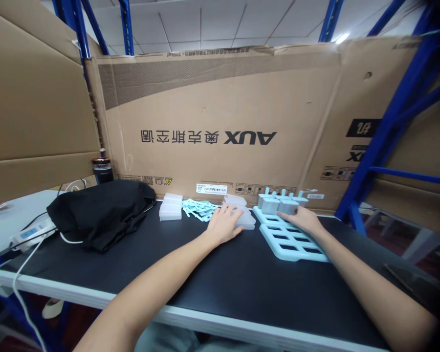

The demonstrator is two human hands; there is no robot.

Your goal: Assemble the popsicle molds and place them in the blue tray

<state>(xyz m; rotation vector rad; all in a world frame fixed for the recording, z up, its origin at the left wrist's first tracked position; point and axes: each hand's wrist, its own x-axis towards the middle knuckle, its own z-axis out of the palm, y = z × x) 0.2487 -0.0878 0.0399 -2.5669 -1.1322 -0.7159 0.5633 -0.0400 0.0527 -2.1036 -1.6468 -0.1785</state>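
My left hand (223, 225) lies with its fingers spread over several translucent plastic mold cups (246, 218), touching them. Just left of it is a pile of light blue sticks (198, 209). Farther left stand more translucent cups (170, 208). On the right, a light blue frame (284, 252) with rows of rectangular openings rests on the table. At its far end stand several ice pop molds (269, 204) with blue stick handles pointing up. My right hand (303, 220) has its thumb and fingers closed at the nearest mold; its fingertips are partly hidden.
A black cloth bundle (104, 210) lies on the left of the black table (220, 278). Beside it are a white power strip (33, 233) and cables. A dark jar (102, 170) stands behind. Cardboard (205, 107) walls the back, with blue posts (381, 132) at the sides.
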